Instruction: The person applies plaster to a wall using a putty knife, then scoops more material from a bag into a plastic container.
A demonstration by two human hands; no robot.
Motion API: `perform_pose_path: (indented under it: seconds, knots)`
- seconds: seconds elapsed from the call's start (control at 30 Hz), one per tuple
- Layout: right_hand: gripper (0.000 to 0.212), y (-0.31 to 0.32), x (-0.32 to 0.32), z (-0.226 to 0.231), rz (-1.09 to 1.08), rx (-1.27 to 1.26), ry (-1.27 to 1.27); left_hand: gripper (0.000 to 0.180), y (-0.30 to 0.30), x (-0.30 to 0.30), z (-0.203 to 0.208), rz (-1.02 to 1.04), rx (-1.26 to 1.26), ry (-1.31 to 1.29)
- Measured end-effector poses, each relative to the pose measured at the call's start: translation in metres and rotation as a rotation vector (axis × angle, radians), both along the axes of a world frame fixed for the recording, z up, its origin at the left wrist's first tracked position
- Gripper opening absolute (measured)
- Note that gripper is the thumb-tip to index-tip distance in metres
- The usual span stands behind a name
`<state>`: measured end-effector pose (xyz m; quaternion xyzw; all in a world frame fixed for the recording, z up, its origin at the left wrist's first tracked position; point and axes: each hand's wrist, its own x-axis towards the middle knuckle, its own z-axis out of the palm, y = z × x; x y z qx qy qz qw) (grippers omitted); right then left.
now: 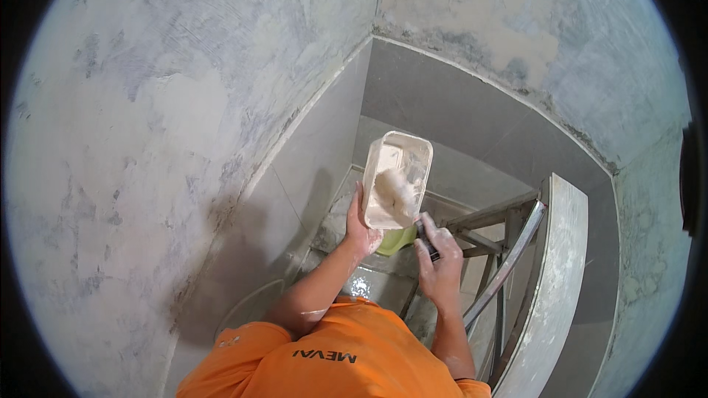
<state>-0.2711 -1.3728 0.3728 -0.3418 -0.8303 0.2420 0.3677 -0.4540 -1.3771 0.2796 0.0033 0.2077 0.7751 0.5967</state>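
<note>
A whitish rectangular plastic tub, smeared with pale paste, is tilted in front of my chest. My left hand grips its near left side from below, the fingers partly hidden behind it. Closed round the black handle of a tool is my right hand, just off the tub's near right corner. The tool's head reaches into the tub. It is coated in paste and blurred, so its exact kind does not show. Pale residue covers the fingers of my right hand.
To the right stands a metal frame with a long pale board. Below the tub sits a yellow-green object, partly hidden. Patchy plastered walls meet grey tiles in a corner close ahead and to the left.
</note>
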Motion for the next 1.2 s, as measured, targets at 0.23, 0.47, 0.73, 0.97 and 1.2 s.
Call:
perform_pose_path:
  seconds: [0.23,0.47,0.73,0.97,1.2]
  knots:
    - [0.041,-0.012,-0.001,0.039,0.014,-0.055,0.091,0.07,-0.022,-0.011,0.021,0.007,0.007,-0.004]
    - [0.043,-0.003,-0.011,0.049,-0.072,0.019,-0.283,0.068,-0.012,0.003,0.063,0.026,-0.155,0.124]
    - [0.044,0.042,-0.059,0.133,0.013,-0.054,-0.492,0.063,0.033,-0.058,0.061,-0.02,0.011,0.046]
    - [0.042,0.092,-0.115,0.077,-0.206,-0.027,-0.578,0.06,0.092,-0.088,0.037,-0.114,-0.025,0.056]
    - [0.032,0.173,-0.118,0.045,-0.144,-0.095,-0.428,0.061,0.191,-0.126,-0.01,-0.073,-0.043,0.067]
